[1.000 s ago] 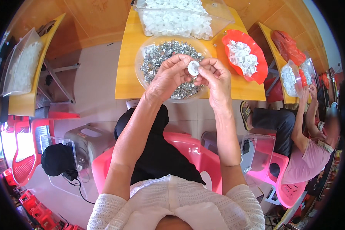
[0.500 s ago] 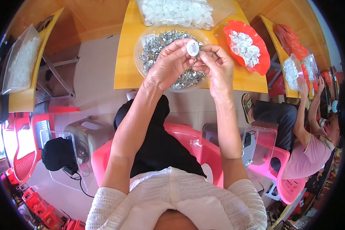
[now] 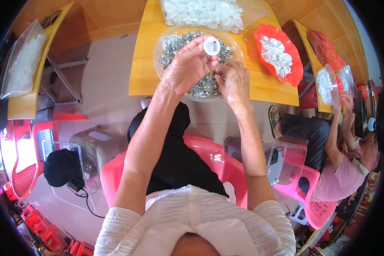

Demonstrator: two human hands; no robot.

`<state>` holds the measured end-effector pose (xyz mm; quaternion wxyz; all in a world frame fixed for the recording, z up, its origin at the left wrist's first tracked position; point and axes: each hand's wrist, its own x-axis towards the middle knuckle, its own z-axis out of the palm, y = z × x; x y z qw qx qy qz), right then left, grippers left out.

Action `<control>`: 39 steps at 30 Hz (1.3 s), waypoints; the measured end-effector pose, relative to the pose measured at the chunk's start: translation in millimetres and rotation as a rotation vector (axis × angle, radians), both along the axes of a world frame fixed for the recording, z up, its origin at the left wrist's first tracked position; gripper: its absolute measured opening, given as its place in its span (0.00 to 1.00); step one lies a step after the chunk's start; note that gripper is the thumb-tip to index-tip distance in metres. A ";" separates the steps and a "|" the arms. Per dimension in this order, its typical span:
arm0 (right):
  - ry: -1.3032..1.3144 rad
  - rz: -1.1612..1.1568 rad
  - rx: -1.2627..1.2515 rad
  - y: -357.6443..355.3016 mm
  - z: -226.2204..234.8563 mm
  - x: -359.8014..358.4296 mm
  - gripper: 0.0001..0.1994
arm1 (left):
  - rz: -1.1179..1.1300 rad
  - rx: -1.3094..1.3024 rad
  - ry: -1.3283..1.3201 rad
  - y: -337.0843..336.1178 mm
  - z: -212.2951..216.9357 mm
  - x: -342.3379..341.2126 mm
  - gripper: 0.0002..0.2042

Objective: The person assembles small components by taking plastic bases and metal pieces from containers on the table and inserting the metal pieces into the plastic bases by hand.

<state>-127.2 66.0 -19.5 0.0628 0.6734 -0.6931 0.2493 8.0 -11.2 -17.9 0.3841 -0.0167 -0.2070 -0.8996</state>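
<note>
My left hand [image 3: 187, 69] pinches a small round white plastic cap [image 3: 211, 45] between thumb and fingertips, above a clear bowl [image 3: 162, 42] full of small shiny metal pieces [image 3: 175, 47]. My right hand [image 3: 234, 80] is lower, its fingertips curled down at the metal pieces near the bowl's right side; whether it holds one I cannot tell. The bowl stands on a yellow wooden table [image 3: 143, 64].
A clear bag of white caps [image 3: 209, 13] lies behind the bowl. A red dish [image 3: 295, 64] with white caps stands at the right. Another person [image 3: 341, 162] sits at the right on a pink chair. I sit on a pink chair [image 3: 219, 160]. A grey stool [image 3: 96, 143] stands at my left.
My right hand has let go of the white cap and dropped to the metal pieces in the bowl. My left hand still holds the cap up.
</note>
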 end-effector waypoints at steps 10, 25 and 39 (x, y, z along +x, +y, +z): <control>-0.470 -0.014 -0.035 -5.8 10.1 -5.3 0.03 | -0.044 -0.042 -0.033 2.6 -1.0 0.2 0.15; -1.121 0.126 0.006 -6.2 7.0 -12.9 0.06 | -0.026 -0.007 -0.064 2.5 -0.3 1.9 0.15; -1.333 0.200 0.015 -4.1 13.9 -16.2 0.11 | -0.036 -0.005 -0.065 2.5 -0.1 1.9 0.14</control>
